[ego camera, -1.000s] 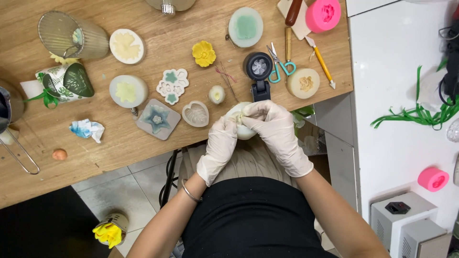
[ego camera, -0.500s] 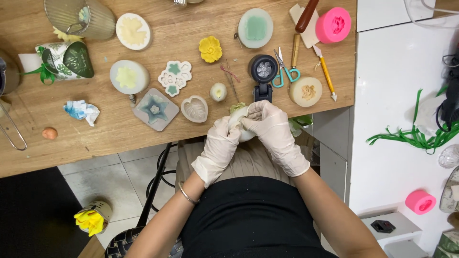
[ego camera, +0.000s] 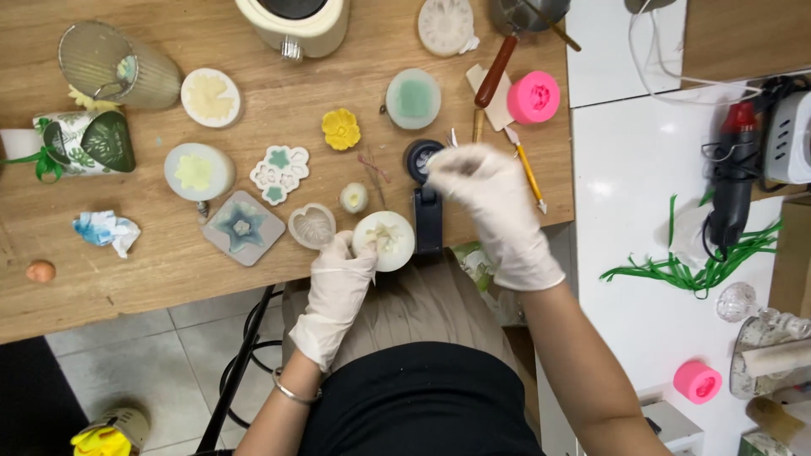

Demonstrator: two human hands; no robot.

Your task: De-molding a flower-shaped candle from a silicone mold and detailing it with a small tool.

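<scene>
Both hands wear pale gloves: the left hand [ego camera: 340, 283] grips a round white mould [ego camera: 384, 240] at the table edge [ego camera: 127, 295], while the right hand [ego camera: 488, 198], blurred, hovers with fingers pinched above a black tool [ego camera: 425, 207], and I cannot tell if it holds something. Inside the mould sits a cream flower shape, its open face turned up, so no long axis shows. Just left of the left hand lie a clear heart mould [ego camera: 312, 225] and a square mould [ego camera: 242, 227] with a bluish star inside.

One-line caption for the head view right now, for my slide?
Gloved left hand holds a round white mould at the wooden table's edge; gloved right hand hovers above.
</scene>
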